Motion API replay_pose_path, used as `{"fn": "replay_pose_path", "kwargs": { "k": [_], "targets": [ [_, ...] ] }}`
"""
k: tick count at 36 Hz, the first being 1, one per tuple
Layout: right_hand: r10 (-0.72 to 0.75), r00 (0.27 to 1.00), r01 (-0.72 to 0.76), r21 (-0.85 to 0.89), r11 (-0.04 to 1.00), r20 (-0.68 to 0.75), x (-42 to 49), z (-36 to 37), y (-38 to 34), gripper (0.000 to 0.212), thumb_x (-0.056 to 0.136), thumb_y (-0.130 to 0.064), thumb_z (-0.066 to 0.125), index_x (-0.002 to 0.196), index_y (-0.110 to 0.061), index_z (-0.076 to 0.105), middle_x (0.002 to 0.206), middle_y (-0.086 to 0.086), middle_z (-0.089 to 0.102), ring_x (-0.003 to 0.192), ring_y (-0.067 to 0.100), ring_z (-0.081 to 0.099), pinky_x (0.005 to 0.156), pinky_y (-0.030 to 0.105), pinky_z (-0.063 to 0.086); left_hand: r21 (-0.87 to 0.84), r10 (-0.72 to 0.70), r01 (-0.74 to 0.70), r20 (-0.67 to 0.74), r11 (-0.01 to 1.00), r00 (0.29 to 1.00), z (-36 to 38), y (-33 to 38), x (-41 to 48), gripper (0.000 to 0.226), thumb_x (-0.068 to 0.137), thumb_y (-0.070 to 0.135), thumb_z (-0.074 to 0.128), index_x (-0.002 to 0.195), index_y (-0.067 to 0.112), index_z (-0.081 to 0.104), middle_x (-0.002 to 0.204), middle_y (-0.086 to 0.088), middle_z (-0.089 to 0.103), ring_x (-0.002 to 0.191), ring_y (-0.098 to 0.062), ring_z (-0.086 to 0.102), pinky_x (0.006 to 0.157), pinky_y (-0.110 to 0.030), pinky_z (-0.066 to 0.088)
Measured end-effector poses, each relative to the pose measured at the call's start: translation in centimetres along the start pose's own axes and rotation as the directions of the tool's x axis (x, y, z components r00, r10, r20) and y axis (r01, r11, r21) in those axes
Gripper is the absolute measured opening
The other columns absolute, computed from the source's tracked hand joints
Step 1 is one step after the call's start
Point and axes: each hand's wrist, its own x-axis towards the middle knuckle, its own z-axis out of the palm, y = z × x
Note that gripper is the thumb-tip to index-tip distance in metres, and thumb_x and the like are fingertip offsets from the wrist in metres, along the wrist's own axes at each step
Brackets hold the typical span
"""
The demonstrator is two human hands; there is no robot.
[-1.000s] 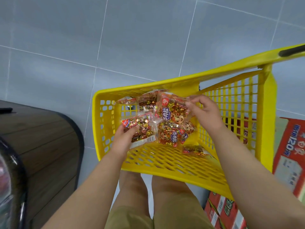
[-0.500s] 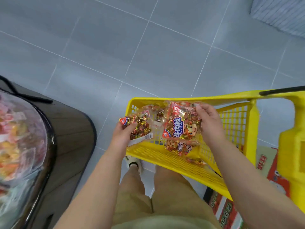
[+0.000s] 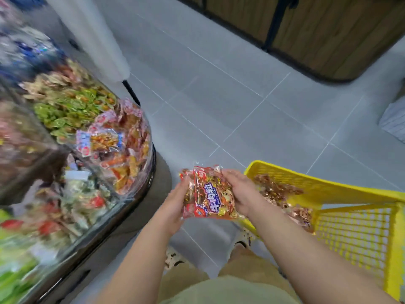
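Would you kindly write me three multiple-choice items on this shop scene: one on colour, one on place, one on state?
1. What colour is the basket? A yellow; B blue; C black.
2. Where are the red snack packets? A inside the basket; B on a chair; C held over the floor.
3. What is the right hand doing? A hanging idle; B gripping the red snack packets; C pushing the basket.
Answers: 1 A, its mesh walls are yellow. 2 C, tiles show beneath them, beside the basket. 3 B, its fingers clasp them.
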Motion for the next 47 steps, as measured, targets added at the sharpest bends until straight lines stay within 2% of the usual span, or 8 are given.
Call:
{"fn": "replay_pose_path", "kwargs": {
  "k": [13,16,19,22,25,29,37,47],
  "targets": [
    [0.140,0.979,-0.162,0.144,0.976,0.150,-0.5,21.3,8.6,0.027,0.102,-0.028,0.036,0.092,-0.013,0.056,0.076,0.011,0.072,0.065,0.023,0.070,0.057,0.041,0.058,-0.542,0.159,-0.284,-0.265,0.791,0.951,-22.2,0.4,-10.1,0.057,0.076,0.050,0.058,0.122,0.015,0.061,0.112,-0.013,0.071,0.100,-0.030,0.069,0.074,-0.042,0.059],
    [0.190,0.962,-0.215,0.114,0.970,0.196,-0.8,25.5,9.4,0.034,0.099,-0.035,0.040,0.114,-0.010,0.057,0.111,0.017,0.066,0.101,0.031,0.065,0.090,0.050,0.050,-0.592,0.145,-0.350,-0.366,0.726,0.919,-26.1,1.1,-12.0,0.058,0.067,0.053,0.063,0.114,0.019,0.066,0.107,-0.013,0.072,0.092,-0.031,0.071,0.064,-0.043,0.060],
    [0.210,0.922,-0.232,0.029,0.972,0.326,-1.6,28.7,10.0,0.027,0.096,-0.020,0.049,0.092,-0.005,0.071,0.083,0.015,0.073,0.073,0.023,0.072,0.058,0.036,0.058,-0.617,0.157,-0.429,-0.445,0.660,0.882,-29.3,1.9,-13.2,0.063,0.066,0.052,0.064,0.119,0.018,0.064,0.110,-0.014,0.071,0.095,-0.035,0.070,0.067,-0.051,0.059],
    [0.242,0.922,-0.221,-0.104,0.970,0.301,-2.2,31.2,10.5,0.012,0.086,-0.009,0.060,0.074,-0.009,0.062,0.043,0.002,0.057,0.035,0.008,0.054,0.034,0.016,0.042,-0.647,0.176,-0.489,-0.487,0.585,0.855,-31.8,2.9,-13.8,0.067,0.066,0.055,0.062,0.122,0.018,0.063,0.114,-0.015,0.070,0.101,-0.038,0.067,0.077,-0.058,0.056],
    [0.299,0.926,-0.239,-0.256,0.937,0.230,-1.7,32.9,11.0,0.018,0.075,-0.016,0.073,0.060,-0.009,0.067,0.045,0.002,0.057,0.039,0.009,0.057,0.038,0.017,0.047,-0.627,0.241,-0.548,-0.509,0.554,0.826,-33.8,3.8,-14.0,0.063,0.068,0.059,0.059,0.116,0.018,0.064,0.109,-0.015,0.072,0.096,-0.038,0.069,0.079,-0.059,0.054],
    [0.352,0.909,-0.294,-0.254,0.921,0.224,-0.8,35.4,10.2,0.030,0.061,-0.021,0.079,0.079,-0.004,0.064,0.053,0.007,0.064,0.051,0.016,0.066,0.046,0.023,0.054,-0.554,0.247,-0.577,-0.558,0.600,0.792,-35.1,5.4,-13.9,0.056,0.067,0.036,0.068,0.116,0.009,0.058,0.096,-0.014,0.074,0.082,-0.029,0.072,0.073,-0.048,0.059],
    [0.330,0.823,-0.361,-0.023,0.932,0.463,2.7,41.8,6.9,0.017,0.090,-0.003,0.053,0.107,0.001,0.051,0.083,0.021,0.064,0.063,0.026,0.069,0.057,0.032,0.058,-0.460,0.206,-0.675,-0.718,0.577,0.665,-38.7,8.8,-13.5,0.048,0.076,0.012,0.069,0.121,0.012,0.053,0.090,-0.011,0.074,0.069,-0.026,0.073,0.049,-0.040,0.057],
    [0.425,0.818,-0.239,-0.444,0.864,0.388,6.8,46.4,6.1,0.037,0.068,-0.013,0.072,0.101,-0.007,0.059,0.095,0.008,0.059,0.081,0.018,0.059,0.066,0.025,0.054,-0.358,0.158,-0.813,-0.867,0.460,0.472,-43.3,9.8,-14.2,0.018,0.090,0.013,0.061,0.106,0.020,0.059,0.082,-0.001,0.076,0.069,-0.019,0.073,0.048,-0.034,0.057]
  ]
}}
